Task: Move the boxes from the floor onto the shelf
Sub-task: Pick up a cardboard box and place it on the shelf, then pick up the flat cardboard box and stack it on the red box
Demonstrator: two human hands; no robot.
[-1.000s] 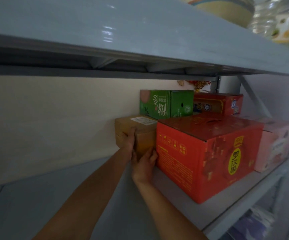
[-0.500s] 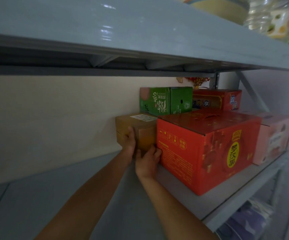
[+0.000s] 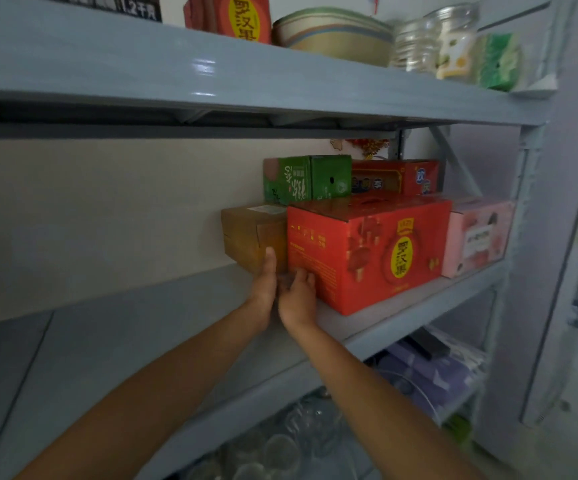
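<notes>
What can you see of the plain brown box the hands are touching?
The brown box is plain cardboard with a pale label on its top. It stands level on the grey shelf, near the cream wall, its right side tight against the big red box. The left hand presses flat on its front, thumb up. The right hand touches its lower right corner. A green box shows behind it; whether they touch is unclear.

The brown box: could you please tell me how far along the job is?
Done: red box and pink box sit on the shelf. In hand: left hand and right hand press on the brown box there. Left: floor unseen, cannot tell.
</notes>
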